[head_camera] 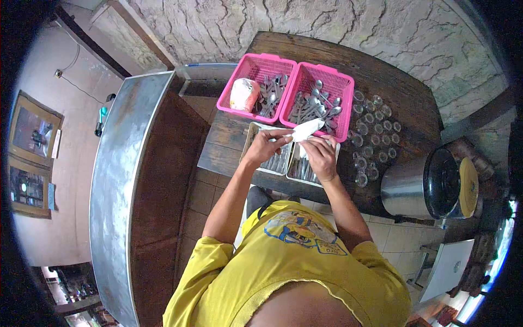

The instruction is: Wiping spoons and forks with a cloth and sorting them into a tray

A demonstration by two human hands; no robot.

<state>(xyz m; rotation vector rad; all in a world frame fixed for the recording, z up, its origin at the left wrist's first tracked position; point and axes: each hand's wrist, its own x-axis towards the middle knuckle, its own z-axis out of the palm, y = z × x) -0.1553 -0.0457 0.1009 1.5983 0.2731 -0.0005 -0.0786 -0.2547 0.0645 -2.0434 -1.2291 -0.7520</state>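
Observation:
Between my two hands is a white paper napkin or tissue (308,129), pinched above two pale trays. My left hand (270,147) grips its left end. At its lower right side, my right hand (320,153) holds it with bent fingers; whether cutlery is inside cannot be seen. Under my left hand lies a tray (248,143) of cutlery, and beside it a second tray (312,182) holds more cutlery. Beyond them, a pink plastic basket (229,93) contains metal cutlery and a white-and-orange package (244,95). The adjoining pink basket (348,96) holds loose spoons and other cutlery.
Many clear glasses (375,139) stand on the dark wooden table (408,98) right of the baskets. A large metal pot (408,186) with a dark rim is at the far right. A metal-topped counter (118,163) stands at left, and a textured wall borders the table's far side.

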